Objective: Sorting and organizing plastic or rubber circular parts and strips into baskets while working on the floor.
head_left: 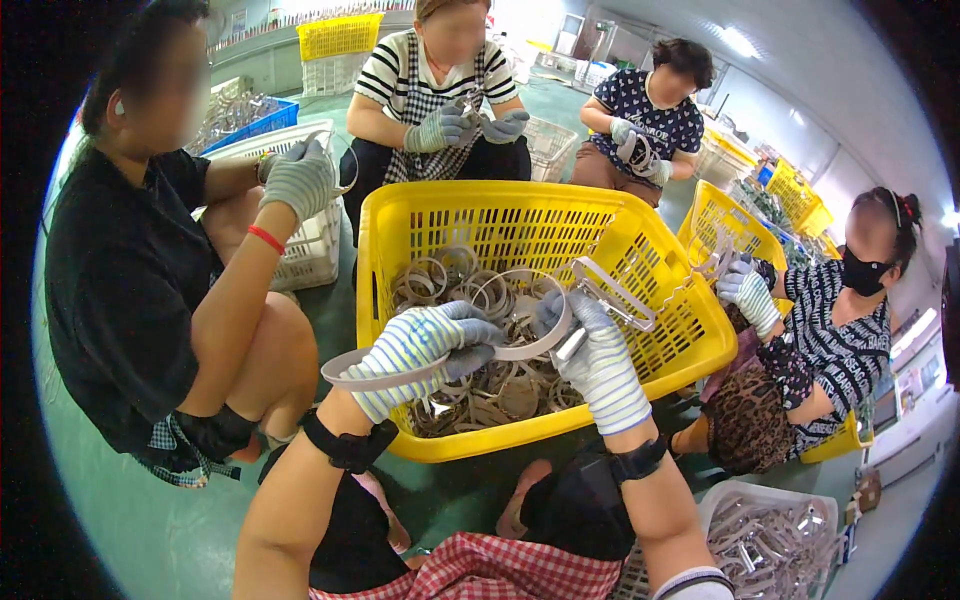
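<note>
Both my hands wear striped, grey-palmed gloves and are raised over a yellow plastic basket [525, 440]. Between them is a round metal band clamp [535, 350]. My left hand [425, 355] has its fingers closed on the band's left side. Another flat metal loop [350, 375] sticks out to the left from under that hand; whether the hand grips it too, I cannot tell. My right hand [597, 360] grips the clamp's right side by a shiny clasp [571, 344]. A long narrow metal loop [622, 297] shows just beyond my right fingers. Many metal rings [480, 405] lie inside the basket.
Several co-workers sit around the basket with metal parts in gloved hands. A white crate [770, 520] full of metal clamps stands at my lower right. White crates [310, 245] stand at the left, and another yellow basket [735, 222] at the right.
</note>
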`<state>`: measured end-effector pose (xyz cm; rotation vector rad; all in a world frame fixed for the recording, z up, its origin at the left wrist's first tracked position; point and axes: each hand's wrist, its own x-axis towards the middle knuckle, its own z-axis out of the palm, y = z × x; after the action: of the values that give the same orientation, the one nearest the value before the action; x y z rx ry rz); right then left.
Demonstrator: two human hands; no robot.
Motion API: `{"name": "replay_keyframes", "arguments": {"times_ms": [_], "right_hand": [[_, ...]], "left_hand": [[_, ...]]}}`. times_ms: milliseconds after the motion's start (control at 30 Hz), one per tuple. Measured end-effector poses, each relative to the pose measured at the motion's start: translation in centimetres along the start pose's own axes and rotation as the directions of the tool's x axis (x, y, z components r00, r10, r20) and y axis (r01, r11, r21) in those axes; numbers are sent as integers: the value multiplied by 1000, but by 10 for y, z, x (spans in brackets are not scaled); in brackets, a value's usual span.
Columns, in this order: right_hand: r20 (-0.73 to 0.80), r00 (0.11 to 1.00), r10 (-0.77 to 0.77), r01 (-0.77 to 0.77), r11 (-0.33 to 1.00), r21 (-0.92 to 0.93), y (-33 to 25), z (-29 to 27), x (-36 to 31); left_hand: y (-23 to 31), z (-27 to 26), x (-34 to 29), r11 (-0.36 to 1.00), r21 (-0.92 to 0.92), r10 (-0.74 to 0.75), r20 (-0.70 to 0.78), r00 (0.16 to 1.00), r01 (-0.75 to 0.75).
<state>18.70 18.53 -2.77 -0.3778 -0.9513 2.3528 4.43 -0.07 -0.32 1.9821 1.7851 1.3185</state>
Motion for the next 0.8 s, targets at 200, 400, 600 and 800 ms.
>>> {"name": "replay_keyframes", "arguments": {"times_ms": [200,400,600,800], "right_hand": [[84,996,13,18,935,-354,-13,8,-7],[505,850,-149,526,208,-825,-3,7,-13],[379,925,26,317,495,-809,-4,12,-21],[441,897,-18,434,207,-876,-3,7,-14]], "left_hand": [[0,-8,2,965,-233,-172,-229,958,118],[-16,-31,-6,454,-888,-533,-208,820,69],[-18,-38,-12,428,-900,-518,-167,839,85],[-10,-39,-10,408,-900,-563,-113,819,156]]}}
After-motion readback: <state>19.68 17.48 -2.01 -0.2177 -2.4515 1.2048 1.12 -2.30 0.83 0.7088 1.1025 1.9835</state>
